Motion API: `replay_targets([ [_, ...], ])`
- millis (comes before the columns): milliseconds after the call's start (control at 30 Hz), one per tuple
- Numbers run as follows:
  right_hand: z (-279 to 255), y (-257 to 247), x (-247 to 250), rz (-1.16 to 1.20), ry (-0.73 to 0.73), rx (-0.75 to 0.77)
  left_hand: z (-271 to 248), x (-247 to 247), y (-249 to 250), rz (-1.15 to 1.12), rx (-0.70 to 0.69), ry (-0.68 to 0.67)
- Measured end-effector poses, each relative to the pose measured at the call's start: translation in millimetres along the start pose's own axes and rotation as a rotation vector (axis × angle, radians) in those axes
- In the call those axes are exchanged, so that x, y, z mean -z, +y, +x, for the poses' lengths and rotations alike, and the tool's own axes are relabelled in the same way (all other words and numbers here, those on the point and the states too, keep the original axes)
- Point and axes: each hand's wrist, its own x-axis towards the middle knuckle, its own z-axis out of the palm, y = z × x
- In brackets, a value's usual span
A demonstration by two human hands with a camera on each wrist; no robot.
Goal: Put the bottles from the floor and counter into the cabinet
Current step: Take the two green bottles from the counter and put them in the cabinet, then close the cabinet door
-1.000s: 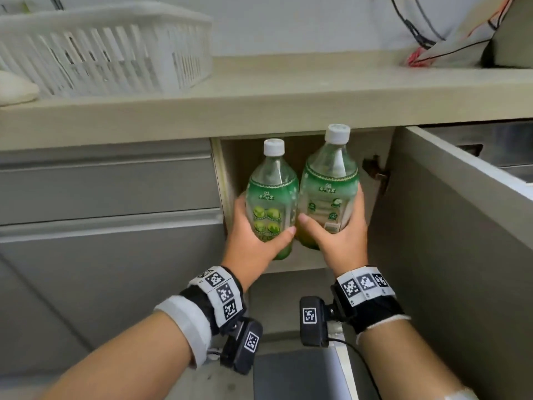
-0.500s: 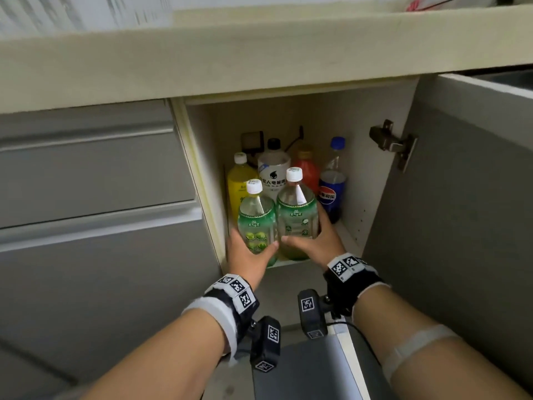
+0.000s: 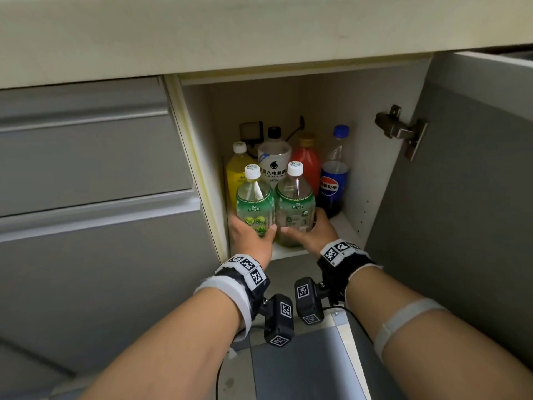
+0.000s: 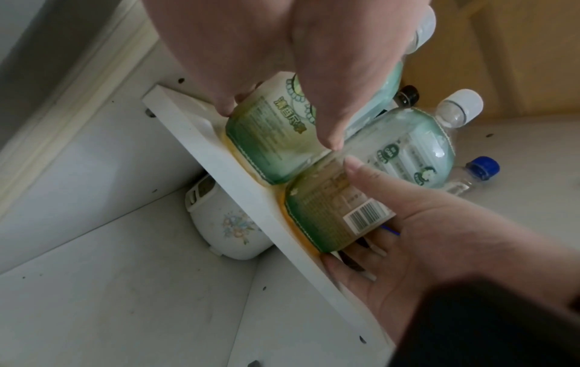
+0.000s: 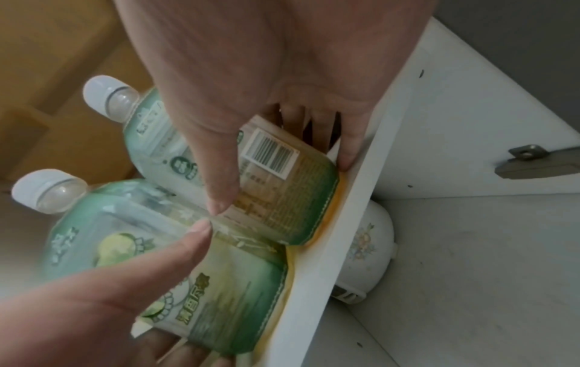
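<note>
On the front edge of the cabinet shelf (image 3: 291, 252) you have 2 green-labelled bottles standing upright and touching side by side. Your left hand (image 3: 253, 238) is wrapped around the left green bottle (image 3: 255, 206) low on its label, thumb across the front. Your right hand (image 3: 314, 235) grips the right green bottle (image 3: 294, 206) the same way, thumb over the label and fingers behind it; your 2 thumb tips almost meet between the bottles. Both bottle bases sit on the shelf, as the wrist views show.

Behind them stand 4 more bottles: a yellow bottle (image 3: 238, 171), a white-labelled bottle (image 3: 274, 160) with a black cap, a red bottle (image 3: 307, 160) and a Pepsi bottle (image 3: 334, 180) at the right. The cabinet door (image 3: 467, 197) hangs open to your right. Under the shelf sits a white flowered pot (image 4: 229, 226).
</note>
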Motion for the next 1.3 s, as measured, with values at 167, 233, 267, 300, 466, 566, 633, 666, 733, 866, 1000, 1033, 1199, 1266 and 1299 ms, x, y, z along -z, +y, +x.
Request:
replay_targets([
  [167,-23,-5,6,0.041,0.017,-0.1,-25,18,11,0.072,0.044,-0.092],
  [233,-45,-17,15,0.0,0.043,-0.195,-42,31,24,0.115,0.064,-0.141],
  [267,-59,-25,21,-0.054,0.053,-0.233,-51,38,31,0.144,0.074,-0.181],
  [300,-71,-30,26,-0.109,0.053,-0.239,-60,46,37,0.181,0.069,-0.229],
  [466,-154,-99,59,-0.311,-0.034,-0.131,-113,104,103,0.747,-0.107,-0.517],
  [566,-202,-159,85,-0.495,-0.147,-0.088,-145,147,161,1.031,-0.252,-0.617],
  [633,-230,-199,103,-0.616,-0.188,-0.048,-167,173,200,1.131,-0.277,-0.629],
  [666,-240,-214,109,-0.658,-0.207,-0.022,-174,181,212,1.161,-0.278,-0.63],
  [733,-264,-253,131,-0.693,-0.187,0.069,-196,201,246,1.201,-0.261,-0.641],
  [866,-290,-299,181,-0.865,0.06,0.048,-226,226,291,1.205,-0.248,-0.64],
  [1000,-303,-304,213,-0.722,0.049,-0.477,-233,238,316,1.129,-0.214,-0.686],
  [1033,-304,-303,213,-0.756,0.034,-0.501,-233,241,318,1.112,-0.202,-0.699],
  [1199,-297,-314,188,-0.701,0.003,-0.614,-220,266,312,1.012,-0.132,-0.708],
  [1266,-288,-321,165,-0.577,-0.026,-0.666,-209,278,301,0.972,-0.069,-0.724],
  [1299,-282,-325,150,-0.511,-0.044,-0.699,-201,285,295,0.958,-0.047,-0.73],
])
